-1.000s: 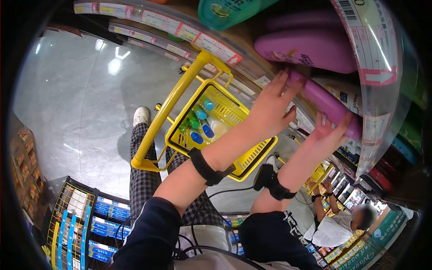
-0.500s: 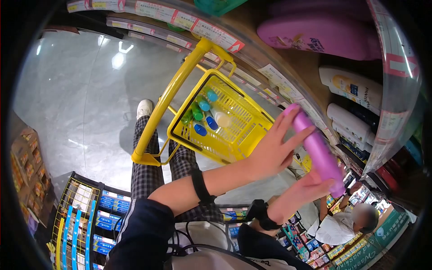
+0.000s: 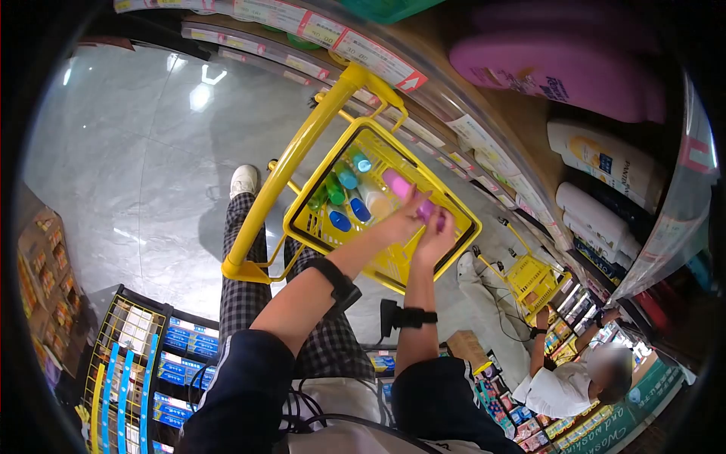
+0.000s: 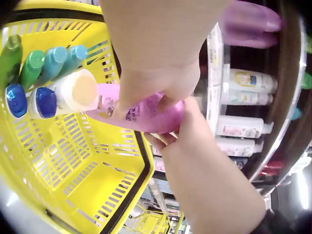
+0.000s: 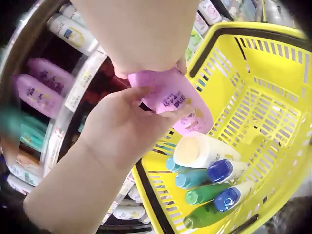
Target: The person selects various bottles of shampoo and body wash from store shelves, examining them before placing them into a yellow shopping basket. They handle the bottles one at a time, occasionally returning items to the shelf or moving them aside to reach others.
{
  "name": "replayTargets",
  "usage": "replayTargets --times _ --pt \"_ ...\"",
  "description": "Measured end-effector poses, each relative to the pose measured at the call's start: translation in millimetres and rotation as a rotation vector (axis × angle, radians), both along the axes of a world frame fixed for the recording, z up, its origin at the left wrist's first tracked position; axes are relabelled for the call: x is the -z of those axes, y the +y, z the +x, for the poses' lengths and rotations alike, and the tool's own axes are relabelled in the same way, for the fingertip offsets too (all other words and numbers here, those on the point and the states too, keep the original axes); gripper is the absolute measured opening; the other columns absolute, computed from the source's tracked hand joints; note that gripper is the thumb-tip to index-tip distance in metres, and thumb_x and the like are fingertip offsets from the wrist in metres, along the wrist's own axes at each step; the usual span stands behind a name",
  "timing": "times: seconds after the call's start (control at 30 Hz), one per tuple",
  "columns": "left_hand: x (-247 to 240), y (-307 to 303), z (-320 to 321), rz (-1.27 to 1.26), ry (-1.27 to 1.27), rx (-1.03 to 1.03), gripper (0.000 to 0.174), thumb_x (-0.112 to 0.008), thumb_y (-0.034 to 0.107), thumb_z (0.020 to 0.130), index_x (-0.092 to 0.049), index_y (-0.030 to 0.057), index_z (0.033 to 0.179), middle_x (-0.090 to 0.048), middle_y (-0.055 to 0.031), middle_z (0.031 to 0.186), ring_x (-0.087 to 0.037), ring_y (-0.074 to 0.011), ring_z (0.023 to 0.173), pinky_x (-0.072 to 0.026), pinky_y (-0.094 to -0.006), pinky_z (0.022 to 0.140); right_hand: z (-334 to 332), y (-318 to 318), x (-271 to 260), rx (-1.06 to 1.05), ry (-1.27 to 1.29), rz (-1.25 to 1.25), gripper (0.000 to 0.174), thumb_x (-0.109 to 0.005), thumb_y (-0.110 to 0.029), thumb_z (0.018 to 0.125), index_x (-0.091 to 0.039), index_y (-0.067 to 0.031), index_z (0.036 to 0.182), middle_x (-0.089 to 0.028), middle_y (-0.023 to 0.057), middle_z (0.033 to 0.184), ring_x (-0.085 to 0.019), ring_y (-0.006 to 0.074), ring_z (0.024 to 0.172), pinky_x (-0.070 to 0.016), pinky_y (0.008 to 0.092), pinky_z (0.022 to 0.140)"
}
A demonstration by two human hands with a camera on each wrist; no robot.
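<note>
A pink-purple bottle (image 3: 396,181) is held by both hands over the yellow basket (image 3: 388,281), its far end close to the bottles inside. My left hand (image 3: 404,219) grips its side; in the left wrist view the fingers curl over the printed face of the bottle (image 4: 156,114). My right hand (image 3: 436,236) holds the near end, and in the right wrist view the hand (image 5: 141,58) comes down over that end of the bottle (image 5: 170,92). White, green, teal and blue-capped bottles stand grouped at one side, a white one (image 5: 200,150) nearest the pink one.
Shelves with pink bottles (image 3: 556,76) and white bottles (image 3: 605,163) run along the right. The cart's yellow handle (image 3: 302,163) is left of the basket. Another person in a white shirt (image 3: 560,390) is at lower right, near another yellow cart (image 3: 533,280). A wire rack stands lower left.
Both hands have brought the pink bottle away from the shelf, down and left to the basket. The grip on it remains, and the arms are now closer together.
</note>
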State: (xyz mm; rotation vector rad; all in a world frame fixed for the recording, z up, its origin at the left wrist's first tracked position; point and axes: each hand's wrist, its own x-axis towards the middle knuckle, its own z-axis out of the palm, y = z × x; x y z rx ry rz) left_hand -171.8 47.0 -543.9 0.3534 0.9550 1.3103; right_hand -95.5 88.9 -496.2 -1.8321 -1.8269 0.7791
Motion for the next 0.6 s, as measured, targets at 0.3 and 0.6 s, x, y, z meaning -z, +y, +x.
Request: replayTargets --times 0.3,0.6 --pt "15 10 -18 -0.354 -0.701 -0.335 0.067 -0.051 0.022 0.082 -0.019 0.0132 0.140 -0.036 -0.0051 0.132 -0.036 -0.0170 0.118 -0.0275 -0.0306 0.098 -4 10 83 -0.371 -0.339 -0.019 0.024 -0.053 -0.024 0.085 -0.059 -0.0050 0.099 -0.063 0.0168 0.093 -0.061 0.0335 0.080 -0.0483 0.0414 0.068" --pt "32 18 -20 -0.348 -0.402 -0.221 0.075 -0.053 0.024 0.081 -0.011 0.0105 0.142 -0.035 -0.0091 0.134 -0.033 -0.0207 0.122 -0.0218 -0.0309 0.102 -2 22 114 -0.615 -0.614 -0.134 0.027 -0.056 -0.019 0.081 -0.055 -0.0118 0.107 -0.062 0.0115 0.094 -0.062 0.0304 0.082 -0.0491 0.0375 0.069"
